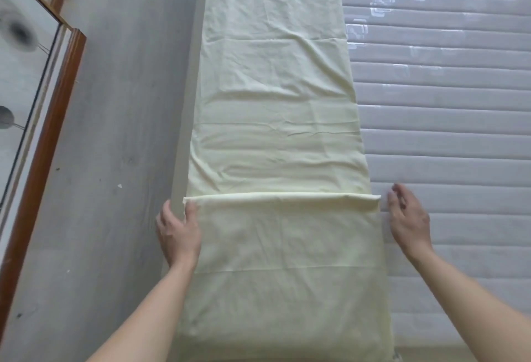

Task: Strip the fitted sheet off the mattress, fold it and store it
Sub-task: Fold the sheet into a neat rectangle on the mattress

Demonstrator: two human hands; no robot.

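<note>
Here both hands, left (178, 232) and right (409, 218), lie slack-fingered beside the sheet (275, 102), its far end cropped.

A pale yellow-green fitted sheet (275, 108), already off the corners and folded into a long narrow strip, lies flat along the left edge of a bare grey quilted mattress (448, 137), running away from the viewer. Its near end is doubled back over itself, forming a thicker rectangular panel whose rounded fold edge crosses the strip from side to side; light wrinkles mark the single layer beyond, while the folded part looks smoother
</note>
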